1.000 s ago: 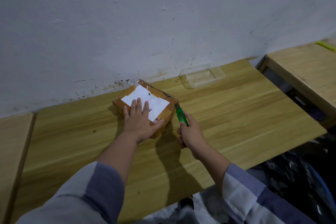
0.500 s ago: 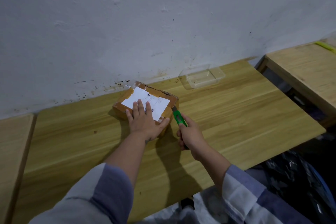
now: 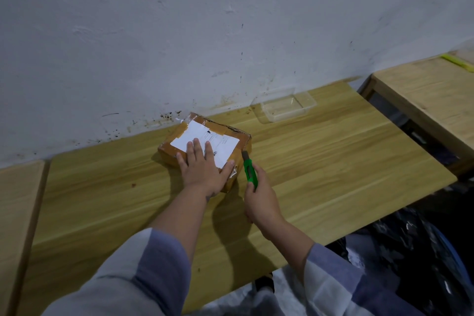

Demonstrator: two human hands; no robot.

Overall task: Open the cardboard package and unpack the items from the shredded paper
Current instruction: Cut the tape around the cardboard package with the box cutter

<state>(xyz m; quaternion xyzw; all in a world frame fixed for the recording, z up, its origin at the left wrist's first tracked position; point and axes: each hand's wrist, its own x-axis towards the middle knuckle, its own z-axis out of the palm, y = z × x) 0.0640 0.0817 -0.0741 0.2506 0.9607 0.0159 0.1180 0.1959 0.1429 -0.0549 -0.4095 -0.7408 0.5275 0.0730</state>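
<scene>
A: Where is the cardboard package [image 3: 179, 147]?

B: On the wooden tabletop [image 3: 320, 161], near the white wall [image 3: 179, 33], turned at an angle. Brown tape wraps it and a white label [image 3: 223, 145] covers most of its top. It is unopened.

A: What is the left hand [image 3: 205, 169] doing?

B: It lies flat on top of the package, fingers straight and spread over the label, thumb stretched toward the right edge. It presses down, grasping nothing.

A: And the right hand [image 3: 261, 202]?

B: It is clenched around a green box cutter [image 3: 249, 169]. The cutter's tip sits against the package's right side, just below the top edge.

A: Anything else on the tabletop?

B: A clear plastic container [image 3: 284, 106] rests by the wall, to the right of the package and well apart from it. A second wooden table [image 3: 423, 100] stands at the right, with a yellow object [image 3: 457, 62] on its far end.
</scene>
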